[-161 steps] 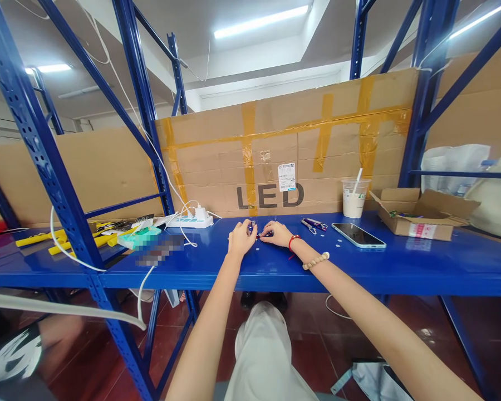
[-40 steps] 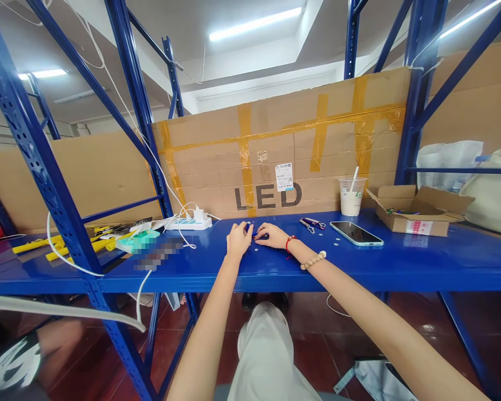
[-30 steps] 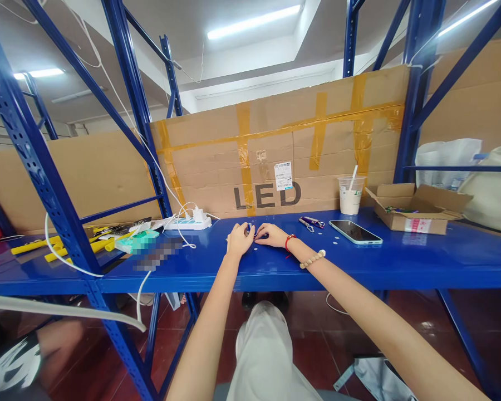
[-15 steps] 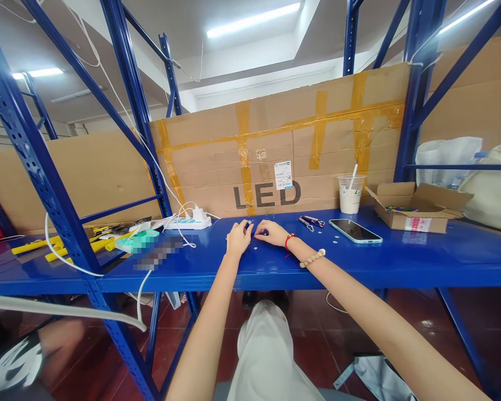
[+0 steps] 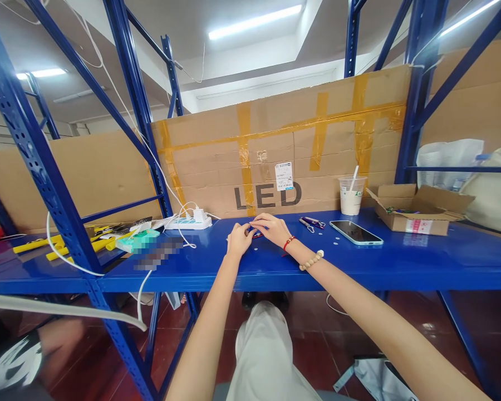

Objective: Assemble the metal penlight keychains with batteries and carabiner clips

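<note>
Over the blue shelf top (image 5: 209, 267), my left hand (image 5: 239, 240) is closed, its thumb and fingers pinched round something small and dark that I cannot make out. My right hand (image 5: 272, 229) meets it from the right, fingertips pressed together at the same spot; what they grip is hidden. A small red item (image 5: 258, 235) shows just below the right fingers, too little of it visible to name. To the right lie carabiner-like metal clips (image 5: 312, 224). Small whitish discs (image 5: 336, 240) are scattered on the surface nearby.
A phone (image 5: 356, 232), a plastic cup with a straw (image 5: 351, 195) and an open cardboard box (image 5: 417, 224) stand to the right. On the left are a power strip (image 5: 192, 223), cables and yellow tubes (image 5: 83, 248). A cardboard sheet (image 5: 212, 167) closes the back.
My right hand has risen slightly and moved left, so its fingertips now meet my left hand's. The red item has come into view beneath it.
</note>
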